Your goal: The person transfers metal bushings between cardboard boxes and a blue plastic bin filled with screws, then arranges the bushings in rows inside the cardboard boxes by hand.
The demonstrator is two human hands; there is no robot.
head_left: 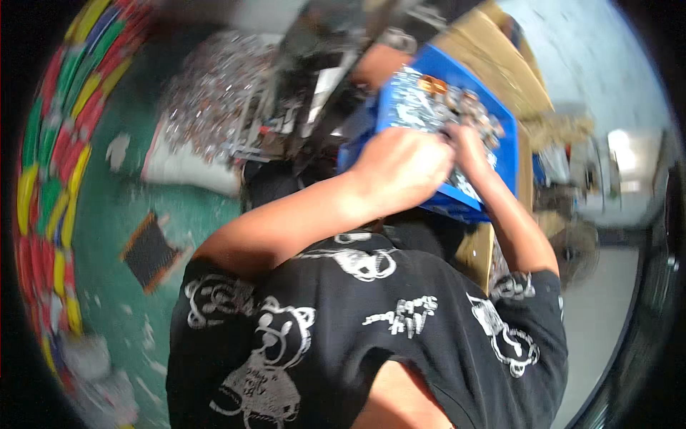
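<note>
Both hands meet over a blue plastic bin (509, 161) filled with small silvery metal parts (418, 107) and a few copper-coloured pieces (432, 85). My left hand (413, 166) is closed in a fist, its back toward me, above the bin's near edge. Whatever it grips is hidden. Just to its right, my right hand (464, 145) reaches in over the parts with bent fingers pressed together beside the left knuckles. Blur and shadow hide anything held there.
Cardboard boxes (493, 61) stand behind and right of the bin. Dark machinery (321, 79) rises left of it. A white sack (189, 168) carries a heap of shiny parts (214, 93). A dark mat (151, 253) lies on the green floor (196, 214). Coloured bundles (53, 179) line the far left; a fan (575, 250) stands right.
</note>
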